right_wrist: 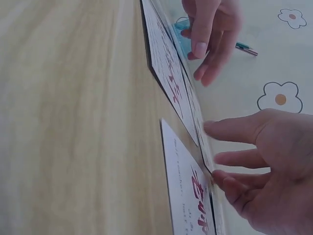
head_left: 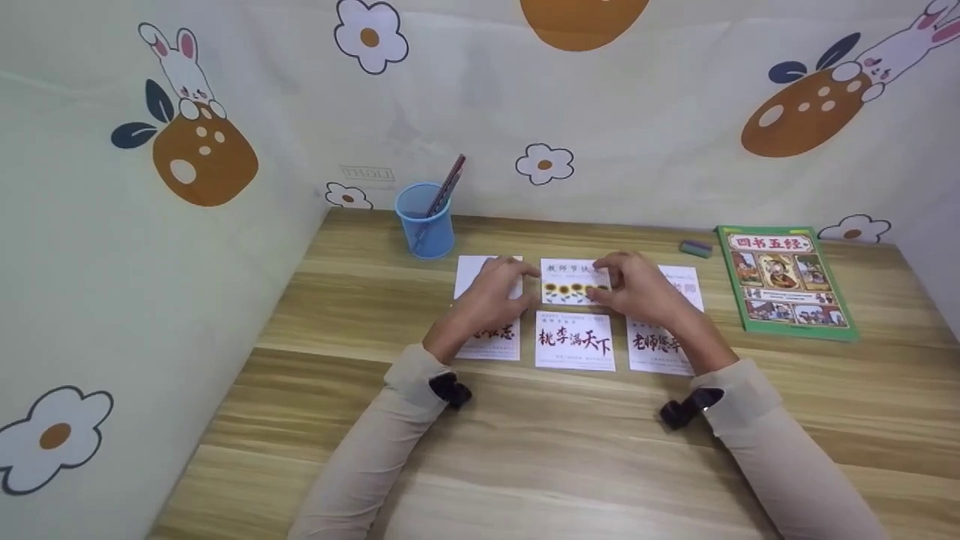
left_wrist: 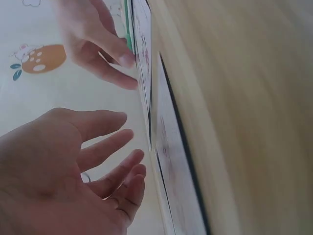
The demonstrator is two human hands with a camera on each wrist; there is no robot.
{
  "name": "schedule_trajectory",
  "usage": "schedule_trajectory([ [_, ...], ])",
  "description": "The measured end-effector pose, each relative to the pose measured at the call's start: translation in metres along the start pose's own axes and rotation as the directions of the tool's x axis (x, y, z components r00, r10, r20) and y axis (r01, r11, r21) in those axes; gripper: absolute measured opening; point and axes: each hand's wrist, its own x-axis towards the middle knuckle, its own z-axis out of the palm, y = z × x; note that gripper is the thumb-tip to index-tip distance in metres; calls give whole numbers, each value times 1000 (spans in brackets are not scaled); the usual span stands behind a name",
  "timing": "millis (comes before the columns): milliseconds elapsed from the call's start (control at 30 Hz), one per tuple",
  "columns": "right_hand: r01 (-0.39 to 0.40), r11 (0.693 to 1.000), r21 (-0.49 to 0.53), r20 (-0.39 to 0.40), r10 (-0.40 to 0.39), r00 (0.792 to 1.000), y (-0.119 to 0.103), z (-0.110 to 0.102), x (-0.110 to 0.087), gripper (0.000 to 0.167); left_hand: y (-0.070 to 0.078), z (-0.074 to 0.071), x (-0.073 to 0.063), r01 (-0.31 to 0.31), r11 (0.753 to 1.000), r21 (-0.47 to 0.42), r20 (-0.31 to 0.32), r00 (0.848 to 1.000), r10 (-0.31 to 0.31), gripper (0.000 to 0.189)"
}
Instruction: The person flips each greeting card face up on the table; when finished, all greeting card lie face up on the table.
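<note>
Several white printed cards lie in two rows on the wooden table. Between my hands is the back-row middle card with sunflowers (head_left: 576, 289). My right hand (head_left: 645, 289) has its thumb and fingertips over that card's right edge, fingers fairly straight. My left hand (head_left: 491, 296) is held above the left cards, relaxed fingers pointing at the sunflower card's left side, nothing in its grasp. Directly in front is a card with large red characters (head_left: 575, 341). Another red-lettered card (right_wrist: 188, 191) sits below my right hand. Parts of the left and right cards are hidden under my hands.
A blue mesh pen cup (head_left: 426, 225) with pencils stands at the back left. On the right lies a green-bordered book (head_left: 786, 281), with a small eraser-like block (head_left: 696, 248) to its left. A patterned cloth wall (head_left: 480, 97) borders the table behind.
</note>
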Motion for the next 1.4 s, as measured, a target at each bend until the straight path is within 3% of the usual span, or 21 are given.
schedule_trajectory([
  [267, 76, 996, 37, -8, -76, 997, -27, 17, 10, 46, -34, -27, -19, 160, 987, -22, -122, 979, -161, 39],
  [400, 136, 989, 57, 49, -138, 989, -46, 32, 19, 42, -46, -36, -26, 230, 973, -6, -119, 966, -229, 43],
  [533, 150, 988, 37, 87, -153, 984, -62, 46, 27, 42, -52, -39, -29, 257, 966, 13, -85, 963, -255, 49],
  [867, 168, 986, 16, 58, -169, 984, -76, 62, 28, 40, -48, -37, -31, 279, 960, 6, -38, 960, -279, 51],
  [1133, 132, 981, 145, 48, -140, 989, -77, 63, 29, 51, -48, -37, -30, 251, 966, -69, -60, 965, -255, 52],
  [1267, 164, 940, 298, -69, -150, 986, -80, 62, 30, 51, -46, -36, -28, 217, 965, -144, -80, 970, -230, 52],
  [1400, 223, 861, 458, -208, -140, 968, -84, 64, 32, 51, -40, -33, -26, 179, 957, -228, -66, 978, -198, 56],
])
